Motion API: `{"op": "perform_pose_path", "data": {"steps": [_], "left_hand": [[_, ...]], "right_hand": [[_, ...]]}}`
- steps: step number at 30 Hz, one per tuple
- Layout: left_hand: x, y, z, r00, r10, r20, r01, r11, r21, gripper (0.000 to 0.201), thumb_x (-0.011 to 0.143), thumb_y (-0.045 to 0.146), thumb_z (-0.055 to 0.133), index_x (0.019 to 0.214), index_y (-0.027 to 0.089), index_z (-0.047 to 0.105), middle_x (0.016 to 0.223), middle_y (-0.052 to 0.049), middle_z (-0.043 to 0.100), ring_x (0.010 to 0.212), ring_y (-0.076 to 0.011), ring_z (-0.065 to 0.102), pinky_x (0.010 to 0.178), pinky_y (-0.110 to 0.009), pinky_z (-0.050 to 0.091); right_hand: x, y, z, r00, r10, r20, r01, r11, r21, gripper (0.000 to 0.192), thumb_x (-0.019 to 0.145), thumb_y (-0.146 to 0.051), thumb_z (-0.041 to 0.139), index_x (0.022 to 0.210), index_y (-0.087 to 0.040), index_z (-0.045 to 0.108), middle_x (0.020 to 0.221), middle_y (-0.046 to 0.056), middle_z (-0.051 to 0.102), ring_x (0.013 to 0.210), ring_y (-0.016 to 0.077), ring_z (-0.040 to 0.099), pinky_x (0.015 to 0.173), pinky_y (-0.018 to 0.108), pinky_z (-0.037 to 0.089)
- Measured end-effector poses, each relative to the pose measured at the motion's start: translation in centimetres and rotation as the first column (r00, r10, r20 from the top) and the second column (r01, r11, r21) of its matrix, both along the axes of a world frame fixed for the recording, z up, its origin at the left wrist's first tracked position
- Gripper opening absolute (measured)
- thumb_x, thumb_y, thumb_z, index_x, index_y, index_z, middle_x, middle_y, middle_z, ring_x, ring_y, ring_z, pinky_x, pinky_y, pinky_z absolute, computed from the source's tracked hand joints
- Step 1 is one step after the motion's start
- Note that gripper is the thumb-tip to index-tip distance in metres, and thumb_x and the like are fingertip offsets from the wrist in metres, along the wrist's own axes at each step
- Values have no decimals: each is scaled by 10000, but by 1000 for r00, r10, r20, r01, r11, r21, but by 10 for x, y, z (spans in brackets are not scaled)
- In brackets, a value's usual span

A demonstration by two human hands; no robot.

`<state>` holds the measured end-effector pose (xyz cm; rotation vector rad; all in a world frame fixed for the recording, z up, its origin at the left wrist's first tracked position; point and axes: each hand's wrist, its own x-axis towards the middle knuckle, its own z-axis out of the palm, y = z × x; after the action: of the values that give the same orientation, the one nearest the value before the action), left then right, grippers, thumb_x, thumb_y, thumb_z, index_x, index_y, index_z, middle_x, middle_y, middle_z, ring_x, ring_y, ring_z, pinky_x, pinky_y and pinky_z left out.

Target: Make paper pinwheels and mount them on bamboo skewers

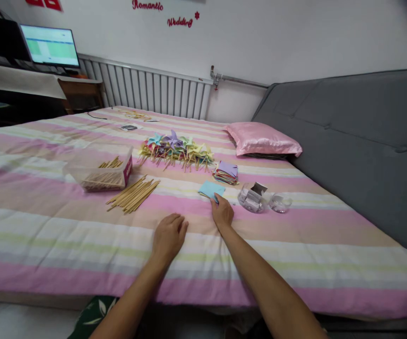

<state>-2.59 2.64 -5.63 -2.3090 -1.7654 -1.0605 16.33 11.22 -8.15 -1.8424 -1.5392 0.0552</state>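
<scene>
My right hand (pixel 221 212) reaches onto the striped bedsheet (pixel 295 245) and its fingertips touch the near corner of a light blue paper square (pixel 211 189). Whether it pinches the paper I cannot tell. My left hand (pixel 168 234) rests flat on the sheet beside it, fingers loosely curled, holding nothing. A stack of coloured paper squares (pixel 226 172) lies just beyond the blue sheet. A bundle of loose wooden sticks (pixel 133 194) lies to the left.
A heap of finished paper pinwheels (pixel 177 148) lies mid-bed. A clear box of sticks (pixel 101 173) stands at left. Small clear containers (pixel 258 197) sit right of the paper. A pink pillow (pixel 263 139) and grey sofa back (pixel 358 141) lie to the right.
</scene>
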Motion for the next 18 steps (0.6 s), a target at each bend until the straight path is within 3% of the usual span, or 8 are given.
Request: {"op": "perform_pose_path", "data": {"steps": [18], "left_hand": [[0, 1, 1, 1000, -8, -2, 8, 1000, 15, 278, 844, 316, 481, 937, 142, 678, 989, -99, 684, 970, -231, 598, 907, -388, 457]], "right_hand": [[0, 0, 1, 1000, -5, -14, 5, 1000, -16, 362, 855, -369, 449, 1161, -216, 567, 1127, 61, 633, 1007, 196, 567, 824, 278, 401]]}}
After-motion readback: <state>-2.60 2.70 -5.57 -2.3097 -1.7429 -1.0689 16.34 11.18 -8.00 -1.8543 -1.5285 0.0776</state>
